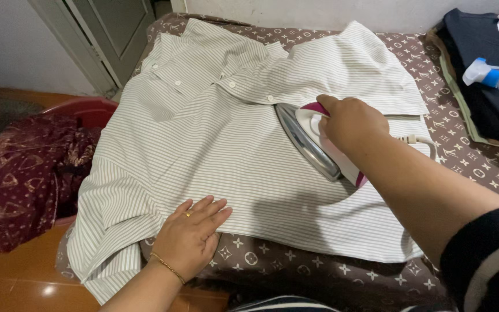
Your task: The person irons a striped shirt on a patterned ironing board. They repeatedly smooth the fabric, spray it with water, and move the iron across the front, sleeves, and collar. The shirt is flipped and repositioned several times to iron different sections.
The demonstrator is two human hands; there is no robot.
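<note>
The right hand [350, 120] grips an iron [313, 138] tilted on a striped shirt [203, 133] spread over the patterned table [480, 167]. The left hand [192, 234] lies flat, fingers spread, pressing the shirt's lower edge. A spray bottle [495, 78] with a blue collar rests on dark cloth [480, 110] at right.

A grey door [108, 34] and pale wall [7, 46] fill the upper left; glossy orange-brown floor [12, 277] lies lower left.

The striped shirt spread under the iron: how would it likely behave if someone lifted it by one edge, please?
The striped shirt would probably flop and drape: its edge already hangs over the padded surface. It looks thin and light, and might slide; the left hand presses it flat.
</note>
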